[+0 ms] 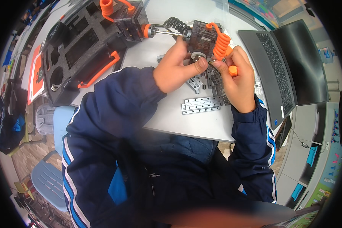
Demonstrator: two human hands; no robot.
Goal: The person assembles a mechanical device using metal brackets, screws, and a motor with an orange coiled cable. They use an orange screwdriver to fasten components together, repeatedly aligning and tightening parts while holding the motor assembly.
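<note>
My left hand (177, 68) is closed at the near side of a dark see-through boxy module (202, 41), its thumb by a pale round hub (198, 56) on the module's face. A metal shaft (169, 33) joins this module to a second dark see-through module (131, 23) at the left. My right hand (237, 79) is closed round a tool with an orange faceted handle (233, 71); its kind is mostly hidden by my fingers. Both thumbs nearly meet at a small dark piece too small to name. An orange coiled cable (221, 46) hangs beside my right fingers.
Silver perforated metal bars (202, 104) lie on the white table (171, 123) below my hands. An open black case (78, 49) with foam cut-outs and an orange handle (98, 72) stands left. An open laptop (273, 68) is at right. A blue chair (49, 182) stands lower left.
</note>
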